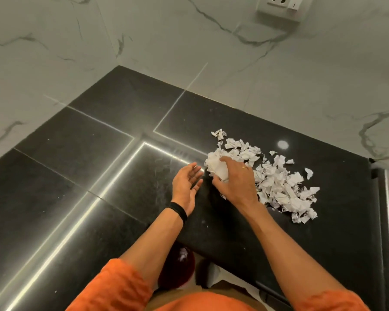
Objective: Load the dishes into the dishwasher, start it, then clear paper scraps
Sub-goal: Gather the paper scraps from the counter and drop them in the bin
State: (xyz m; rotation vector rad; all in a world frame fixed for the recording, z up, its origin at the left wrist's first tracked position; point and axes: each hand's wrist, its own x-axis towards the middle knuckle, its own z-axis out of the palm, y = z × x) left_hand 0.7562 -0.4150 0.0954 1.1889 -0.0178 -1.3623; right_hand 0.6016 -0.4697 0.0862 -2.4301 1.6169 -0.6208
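A heap of torn white paper scraps [279, 182] lies on the black stone counter [99, 164], right of centre. My right hand [236, 180] is curled round a bunch of these scraps [216, 164] at the heap's left end. Just left of it, my left hand [186, 185] is held with the palm up and fingers relaxed, holding nothing, beside the gathered bunch. No dishes or dishwasher are in view.
Below the counter's front edge stands a dark red bin [177, 265] with a few white scraps inside. Marbled white wall tiles meet in the corner behind the counter, with a socket plate [281, 7] up on the right wall. The counter's right edge [375, 198] runs along a metal strip.
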